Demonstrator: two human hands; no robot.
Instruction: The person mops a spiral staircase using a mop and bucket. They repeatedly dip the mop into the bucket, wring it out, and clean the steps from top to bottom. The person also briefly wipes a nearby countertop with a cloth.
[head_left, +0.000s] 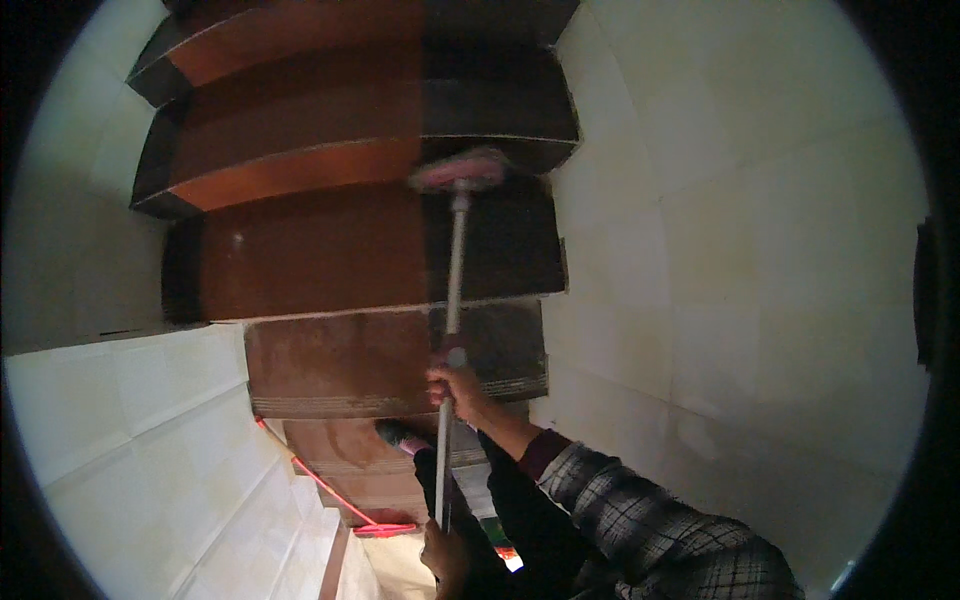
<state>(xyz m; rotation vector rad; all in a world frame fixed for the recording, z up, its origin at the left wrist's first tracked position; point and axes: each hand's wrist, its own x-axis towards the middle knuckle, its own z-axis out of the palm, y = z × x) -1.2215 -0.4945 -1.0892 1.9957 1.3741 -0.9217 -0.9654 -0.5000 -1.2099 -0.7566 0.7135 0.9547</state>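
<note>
A broom with a blurred pink head (461, 171) and a long pale pole (454, 270) reaches up the staircase. Its head is at the right part of a step, beside a dark riser. My right hand (459, 390), coming from a plaid sleeve, is closed around the middle of the pole near a dark collar. Farther down, near the pole's lower end, my left hand (444, 555) grips it too. Under the head lies a brown tread (322, 255) with dark borders at both sides.
White tiled walls (712, 247) flank the steps. On the left, a red-headed long-handled floor tool (384, 529) leans along the lower steps. My foot in a dark shoe (394, 433) rests on a lower step. A dark object (924, 292) shows at the far right.
</note>
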